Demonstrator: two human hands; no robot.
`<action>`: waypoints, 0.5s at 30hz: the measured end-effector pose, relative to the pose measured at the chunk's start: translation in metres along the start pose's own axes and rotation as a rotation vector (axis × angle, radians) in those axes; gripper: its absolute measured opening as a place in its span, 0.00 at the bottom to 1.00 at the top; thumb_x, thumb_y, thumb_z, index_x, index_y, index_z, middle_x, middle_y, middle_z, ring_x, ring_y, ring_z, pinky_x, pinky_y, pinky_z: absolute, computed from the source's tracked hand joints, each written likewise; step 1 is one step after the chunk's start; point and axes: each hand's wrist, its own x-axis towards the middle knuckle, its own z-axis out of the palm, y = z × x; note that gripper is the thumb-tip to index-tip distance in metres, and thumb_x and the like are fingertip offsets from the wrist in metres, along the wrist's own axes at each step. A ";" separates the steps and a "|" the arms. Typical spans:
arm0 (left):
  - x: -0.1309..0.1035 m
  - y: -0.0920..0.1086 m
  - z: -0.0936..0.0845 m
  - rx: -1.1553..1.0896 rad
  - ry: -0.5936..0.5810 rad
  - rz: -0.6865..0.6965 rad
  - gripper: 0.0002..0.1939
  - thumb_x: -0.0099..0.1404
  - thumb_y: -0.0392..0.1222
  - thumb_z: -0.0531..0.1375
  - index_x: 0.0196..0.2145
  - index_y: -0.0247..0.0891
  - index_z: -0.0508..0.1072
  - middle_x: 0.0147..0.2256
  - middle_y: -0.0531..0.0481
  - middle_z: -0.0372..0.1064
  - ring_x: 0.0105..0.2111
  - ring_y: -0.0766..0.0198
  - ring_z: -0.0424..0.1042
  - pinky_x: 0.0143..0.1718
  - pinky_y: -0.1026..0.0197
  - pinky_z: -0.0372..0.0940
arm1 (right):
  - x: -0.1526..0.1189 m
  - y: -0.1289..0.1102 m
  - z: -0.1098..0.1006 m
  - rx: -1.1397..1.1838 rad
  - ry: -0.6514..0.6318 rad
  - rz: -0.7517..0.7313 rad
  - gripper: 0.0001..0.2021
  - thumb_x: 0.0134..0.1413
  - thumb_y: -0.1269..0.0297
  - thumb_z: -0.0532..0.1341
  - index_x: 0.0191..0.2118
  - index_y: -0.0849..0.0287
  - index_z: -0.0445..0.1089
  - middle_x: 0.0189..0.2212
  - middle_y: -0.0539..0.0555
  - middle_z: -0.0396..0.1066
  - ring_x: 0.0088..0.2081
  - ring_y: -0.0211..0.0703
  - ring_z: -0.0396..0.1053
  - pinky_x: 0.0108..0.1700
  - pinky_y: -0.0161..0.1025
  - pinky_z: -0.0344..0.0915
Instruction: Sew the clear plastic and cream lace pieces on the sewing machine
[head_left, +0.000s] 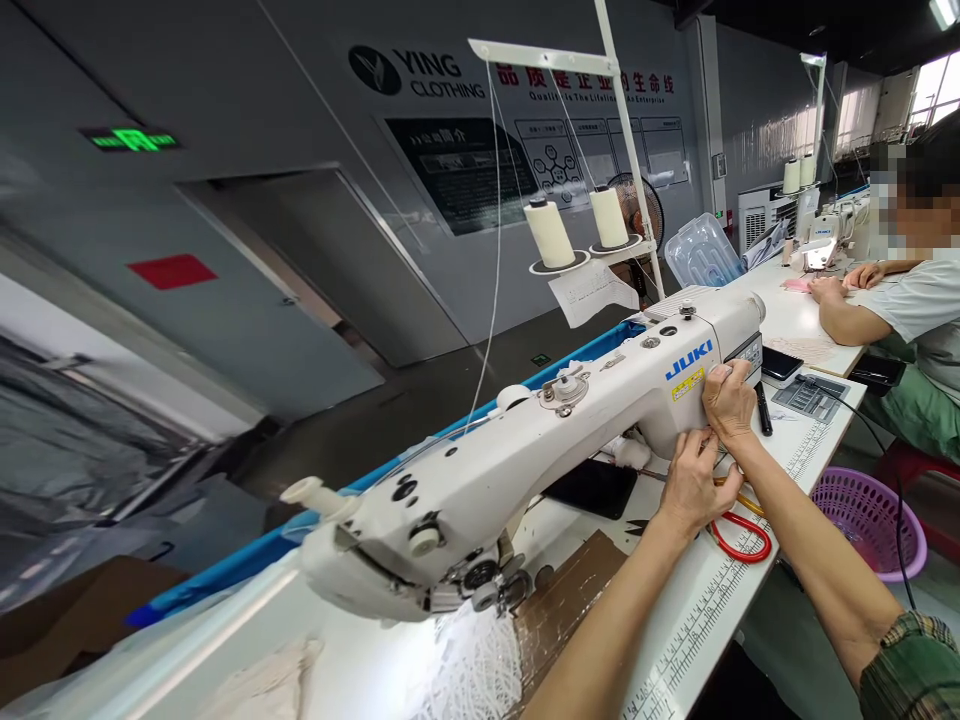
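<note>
A white sewing machine [600, 400] stretches diagonally across the table. My right hand [729, 402] is closed against the right end of its body, just below the control panel [746, 352]. Lower and to the left, my left hand [691, 478] has its fingers bent in against the machine's base, with the thumb pointing right. Whatever either hand grips is hidden. Red-handled scissors [742, 540] lie by my left wrist. White lace fabric [480, 660] rests under the lit needle end, and a black phone [592, 488] lies beneath the machine's arm.
Two thread cones [551, 235] stand on a rack behind the machine. A ruler strip [697, 630] runs along the table's front edge. Another phone [781, 362] sits near the panel, a purple basket [870, 520] below the table. At right, a co-worker [915, 310] sits by another machine.
</note>
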 end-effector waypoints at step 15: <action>0.000 0.002 0.002 0.012 -0.004 -0.021 0.16 0.55 0.37 0.63 0.43 0.35 0.72 0.41 0.42 0.70 0.42 0.52 0.70 0.47 0.48 0.71 | 0.000 -0.005 -0.005 0.013 -0.069 0.028 0.19 0.59 0.61 0.43 0.48 0.68 0.60 0.28 0.62 0.72 0.29 0.55 0.71 0.33 0.44 0.62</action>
